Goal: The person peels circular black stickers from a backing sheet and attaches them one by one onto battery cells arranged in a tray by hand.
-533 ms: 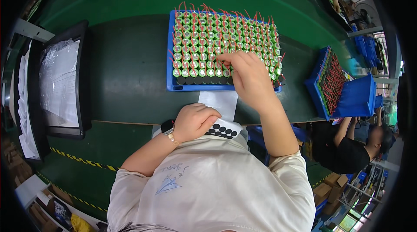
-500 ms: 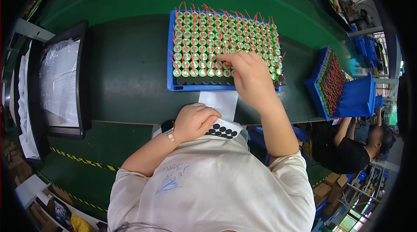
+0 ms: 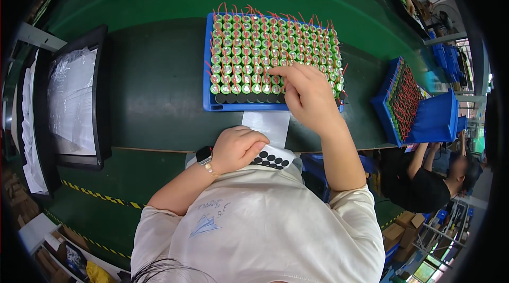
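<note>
A blue tray (image 3: 249, 107) on the bench holds rows of green cylindrical battery cells (image 3: 238, 60) with red wires at their tops. Along its near edge runs a row of black discs (image 3: 246, 98). My right hand (image 3: 313, 92) is over the middle of the cells, index finger stretched to a cell top and thumb apart, with nothing visible between them. At the bench edge, in front of my shirt, my left hand (image 3: 236, 149) is closed on a white sheet of round black stickers (image 3: 273, 160). Part of that sheet is hidden by the hand.
A white paper (image 3: 265, 124) lies between tray and bench edge. To the left stands a black bin (image 3: 103, 97) with plastic-wrapped white sheets. At right, another blue tray (image 3: 389, 108) of wired cells sits beside a blue bin (image 3: 435, 118). A person in black (image 3: 424, 187) is beyond.
My right hand has shifted very slightly to the right, its index finger still at the cell tops. My left hand and its sheet have stayed in place.
</note>
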The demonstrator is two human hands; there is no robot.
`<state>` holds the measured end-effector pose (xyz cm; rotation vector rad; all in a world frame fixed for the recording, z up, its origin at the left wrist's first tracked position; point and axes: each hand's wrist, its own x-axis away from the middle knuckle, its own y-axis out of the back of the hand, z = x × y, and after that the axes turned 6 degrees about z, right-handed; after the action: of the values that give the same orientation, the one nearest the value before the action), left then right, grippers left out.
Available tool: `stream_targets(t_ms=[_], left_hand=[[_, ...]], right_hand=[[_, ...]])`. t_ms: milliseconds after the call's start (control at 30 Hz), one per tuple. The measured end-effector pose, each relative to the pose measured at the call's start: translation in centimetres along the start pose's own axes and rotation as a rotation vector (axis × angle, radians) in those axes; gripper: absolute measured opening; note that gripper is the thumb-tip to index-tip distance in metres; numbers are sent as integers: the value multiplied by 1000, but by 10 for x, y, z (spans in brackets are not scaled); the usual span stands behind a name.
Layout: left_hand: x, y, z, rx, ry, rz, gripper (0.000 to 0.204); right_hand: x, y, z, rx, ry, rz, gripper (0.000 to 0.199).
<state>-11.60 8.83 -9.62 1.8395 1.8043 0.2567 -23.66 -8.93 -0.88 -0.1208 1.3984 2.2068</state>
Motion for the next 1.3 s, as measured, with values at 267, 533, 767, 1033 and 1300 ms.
stream_targets(t_ms=[267,533,767,1033,1300], left_hand=[[0,-1,0,-16,1,-5,9],[0,-1,1,-18,-7,-7,9],[0,0,1,-25,5,14,9],[1,-1,2,-13,15,19,10],[8,3,7,131,-56,-27,18]], right_hand=[[-1,-6,-1,72,0,-14,23],[15,-9,-1,82,-88,-60,13],[40,-20,1,225,49,-88,15],[47,-25,2,184,98,-153,25],[57,-43,11,327,-38,61,62]])
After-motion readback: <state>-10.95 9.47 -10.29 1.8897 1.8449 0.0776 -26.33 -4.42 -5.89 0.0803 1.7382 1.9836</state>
